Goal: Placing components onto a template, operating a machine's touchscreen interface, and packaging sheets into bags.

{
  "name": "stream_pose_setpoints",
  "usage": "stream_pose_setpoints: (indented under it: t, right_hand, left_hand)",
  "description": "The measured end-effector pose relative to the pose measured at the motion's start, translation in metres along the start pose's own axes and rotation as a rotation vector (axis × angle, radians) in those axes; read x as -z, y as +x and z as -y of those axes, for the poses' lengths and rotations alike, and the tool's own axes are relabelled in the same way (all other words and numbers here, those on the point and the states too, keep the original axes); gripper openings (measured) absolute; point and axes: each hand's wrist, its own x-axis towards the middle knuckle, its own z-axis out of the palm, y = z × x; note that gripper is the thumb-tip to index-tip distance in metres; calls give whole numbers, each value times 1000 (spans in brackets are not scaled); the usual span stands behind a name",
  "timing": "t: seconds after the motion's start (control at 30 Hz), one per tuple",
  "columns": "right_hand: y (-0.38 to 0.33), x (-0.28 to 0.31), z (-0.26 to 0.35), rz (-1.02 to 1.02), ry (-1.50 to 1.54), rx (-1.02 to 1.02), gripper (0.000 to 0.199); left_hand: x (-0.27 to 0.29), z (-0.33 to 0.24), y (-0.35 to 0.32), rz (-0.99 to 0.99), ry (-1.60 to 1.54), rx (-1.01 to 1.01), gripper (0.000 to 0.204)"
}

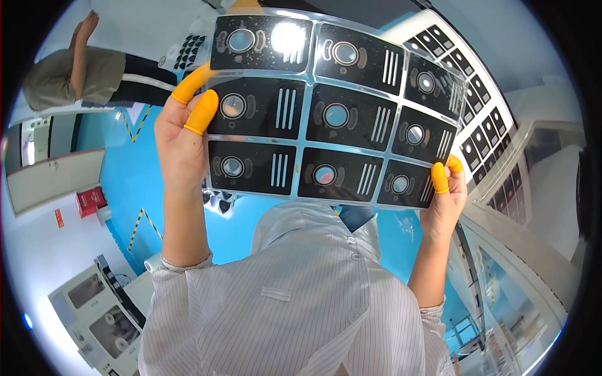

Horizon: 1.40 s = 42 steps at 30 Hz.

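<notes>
Held up in front of me is a clear plastic sheet (307, 113) carrying several black rectangular panels in a grid, each with a round window and three slots. My left hand (185, 135) pinches its left edge, with yellow finger cots on thumb and forefinger. At the lower right corner, my right hand (444, 194) grips the sheet between thumb and a finger, also in yellow cots. Bright glare covers part of the top row. The fingertips behind the sheet are hidden.
A white board with rows of black panels (481, 94) lies beyond the sheet at the right. Another person (81, 78) stands at the far left. A red box (91, 200) and a white machine (100, 313) are at the left; yellow-black tape (139, 229) marks the blue floor.
</notes>
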Motion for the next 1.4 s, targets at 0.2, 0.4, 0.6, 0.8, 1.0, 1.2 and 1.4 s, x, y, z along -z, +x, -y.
stream_pose_setpoints:
  t: [0.2,0.4,0.6,0.8,1.0,1.2,1.4]
  right_hand:
    - [-4,18,-29,-97,-64,-51,24]
    - [10,30,-103,41,-254,-396,25]
    - [103,27,-89,-240,-87,-234,32]
    - [158,29,-86,-347,536,-504,40]
    - [180,22,-93,-390,829,-346,47]
    - [187,23,-88,-444,1074,-411,48]
    - [199,9,-94,-574,960,-385,50]
  left_hand:
    - [-5,16,13,-29,280,47,41]
    - [19,43,27,121,335,122,40]
    - [-7,52,54,271,561,145,37]
    - [-34,84,87,381,623,344,37]
    - [-32,131,109,472,665,487,36]
    - [-52,175,141,606,584,634,29]
    - [-75,222,193,895,573,570,36]
